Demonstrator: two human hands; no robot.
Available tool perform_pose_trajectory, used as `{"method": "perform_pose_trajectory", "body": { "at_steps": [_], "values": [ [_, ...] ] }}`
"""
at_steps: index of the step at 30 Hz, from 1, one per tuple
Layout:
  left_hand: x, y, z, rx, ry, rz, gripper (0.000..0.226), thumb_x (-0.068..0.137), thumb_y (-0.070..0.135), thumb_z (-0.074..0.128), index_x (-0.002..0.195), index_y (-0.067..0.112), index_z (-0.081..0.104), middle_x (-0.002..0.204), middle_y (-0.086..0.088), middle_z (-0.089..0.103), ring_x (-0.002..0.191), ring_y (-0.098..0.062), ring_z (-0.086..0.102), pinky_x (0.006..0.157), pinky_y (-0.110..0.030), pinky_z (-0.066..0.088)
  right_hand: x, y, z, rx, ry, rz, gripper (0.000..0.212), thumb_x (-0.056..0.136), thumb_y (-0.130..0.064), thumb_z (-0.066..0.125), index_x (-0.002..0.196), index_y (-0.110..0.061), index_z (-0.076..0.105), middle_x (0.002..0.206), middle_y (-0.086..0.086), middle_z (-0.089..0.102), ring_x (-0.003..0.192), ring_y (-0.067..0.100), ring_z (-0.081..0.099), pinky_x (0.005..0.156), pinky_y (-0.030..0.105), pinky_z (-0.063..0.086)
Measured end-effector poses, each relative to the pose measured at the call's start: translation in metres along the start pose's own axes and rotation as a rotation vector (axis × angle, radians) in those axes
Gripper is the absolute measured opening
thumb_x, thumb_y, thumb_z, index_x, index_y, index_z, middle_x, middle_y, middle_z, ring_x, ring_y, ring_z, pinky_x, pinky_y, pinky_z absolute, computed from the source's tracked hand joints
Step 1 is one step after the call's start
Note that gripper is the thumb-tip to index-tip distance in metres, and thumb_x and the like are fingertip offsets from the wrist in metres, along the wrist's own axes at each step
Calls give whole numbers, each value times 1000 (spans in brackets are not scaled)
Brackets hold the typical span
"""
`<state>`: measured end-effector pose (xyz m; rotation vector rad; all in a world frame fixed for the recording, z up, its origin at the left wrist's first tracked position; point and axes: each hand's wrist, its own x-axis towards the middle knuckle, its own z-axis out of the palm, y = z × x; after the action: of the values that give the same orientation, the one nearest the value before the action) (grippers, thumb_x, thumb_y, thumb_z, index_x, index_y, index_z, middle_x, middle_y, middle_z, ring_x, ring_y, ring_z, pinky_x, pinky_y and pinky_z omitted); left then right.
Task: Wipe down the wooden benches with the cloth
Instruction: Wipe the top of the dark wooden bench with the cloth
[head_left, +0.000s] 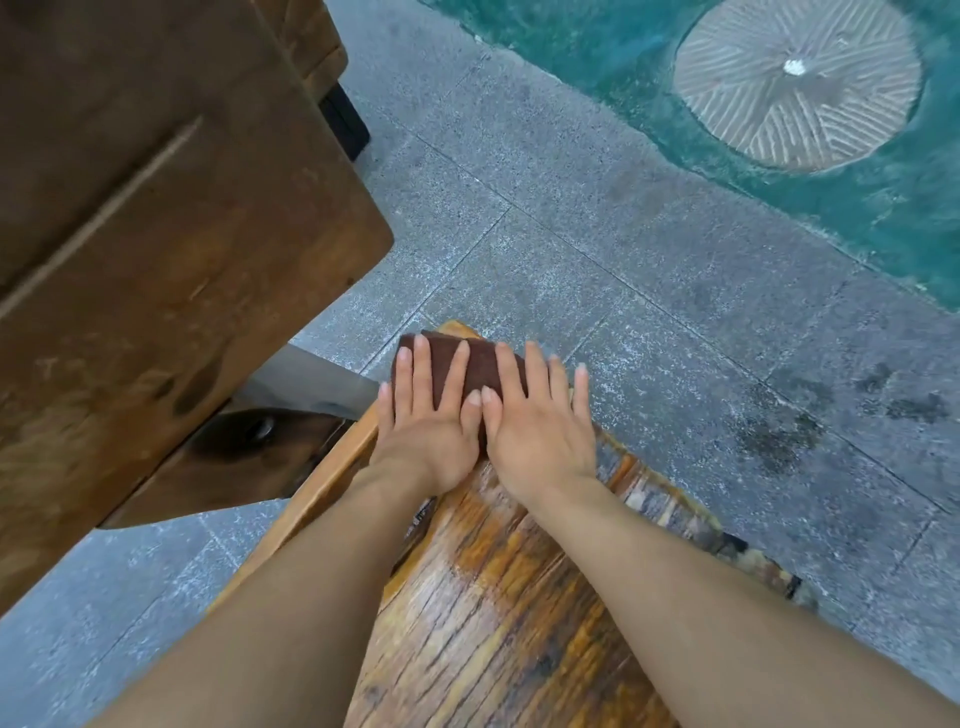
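We are working with a dark brown cloth (480, 365), folded into a thick pad and lying at the far end of the wooden bench surface (498, 597), close to its rounded tip. It is looking soft and light, likely damp, so we are judging that it will bunch or unfold if pushed from one edge only. Pressing flat over its whole top seems the better way to handle it than pinching a corner. The surface itself is stiff and heavy, with rough, cracked grain. It is showing a glossy sheen just behind the wrists, so the cloth may be dragging on the grain rather than gliding.

We are laying the left hand (431, 431) and the right hand (540, 431) side by side on the cloth, thumbs touching each other in the middle. Both hands are spread flat, fingers (423, 364) straight and fanned, palms down, gripping nothing. They are only pressing the pad against the wood. The outer fingers of the right hand are reaching past the cloth's edge towards the rim of the surface, and the left little finger is lying beside the cloth at the near-left rim.

A dark wooden table (156, 260) is standing close on the left, over the grey stone floor (623, 260).
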<state>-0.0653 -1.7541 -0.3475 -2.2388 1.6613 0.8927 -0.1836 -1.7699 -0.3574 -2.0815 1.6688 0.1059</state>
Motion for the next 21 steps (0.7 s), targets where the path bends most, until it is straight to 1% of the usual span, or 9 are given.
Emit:
{"method": "perform_pose_trajectory", "body": {
  "at_steps": [5,9,11,13,14,15,17,19,21],
  "values": [
    [-27,28,27,-87,-6,-42,54,99,49,9,134,45,-32,146,-1,-45,125,-9,-46,106,-34,-26,-28,25,-9,-2,-17,3,56,96,-43,9,149,-28,7,156,1,20,144,25,13,116,48,-6],
    [-61,53,51,-32,-15,51,57,99,49,12,132,41,-34,135,-1,-52,119,-14,-52,108,-39,-25,-72,64,-12,-18,-43,27,56,97,-42,14,150,-29,6,158,0,14,145,21,9,116,46,-4],
    [-82,67,63,-1,-13,101,60,99,49,14,134,38,-33,136,-4,-50,121,-18,-51,108,-41,-24,-98,81,-14,-2,-29,28,53,98,-39,22,149,-26,16,158,2,16,145,23,10,117,46,4],
    [-111,81,79,79,29,151,65,99,50,19,143,32,-25,148,-10,-36,137,-27,-35,113,-45,-15,-124,93,-18,55,17,20,43,97,-30,37,139,-19,39,154,6,27,144,26,16,117,46,14],
    [-127,87,85,128,63,183,66,99,49,23,149,30,-15,157,-13,-20,145,-32,-17,115,-46,-4,-137,98,-19,72,33,13,37,96,-25,44,131,-16,48,151,6,33,144,27,19,117,46,17],
    [-142,90,90,166,88,218,64,99,47,27,152,28,-3,159,-15,2,145,-34,4,114,-47,8,-150,102,-19,71,30,2,31,95,-20,48,125,-13,53,148,6,39,143,27,22,116,45,19],
    [-165,91,94,189,86,281,55,99,37,35,150,26,16,144,-14,33,129,-34,32,106,-43,26,-177,106,-18,82,6,-11,24,93,-15,53,116,-10,58,139,6,49,140,28,30,115,41,23],
    [-176,89,87,113,42,306,45,99,28,40,142,25,28,130,-11,42,117,-31,41,100,-40,31,-201,107,-20,170,26,28,15,92,-13,54,106,-12,58,120,5,58,124,29,47,102,38,37],
    [-190,91,67,27,22,364,38,97,28,44,135,26,39,122,-9,45,113,-30,44,98,-40,34,-227,101,-37,242,91,111,9,93,-18,52,101,-15,54,104,3,57,102,29,55,77,37,43]
  ]
}}
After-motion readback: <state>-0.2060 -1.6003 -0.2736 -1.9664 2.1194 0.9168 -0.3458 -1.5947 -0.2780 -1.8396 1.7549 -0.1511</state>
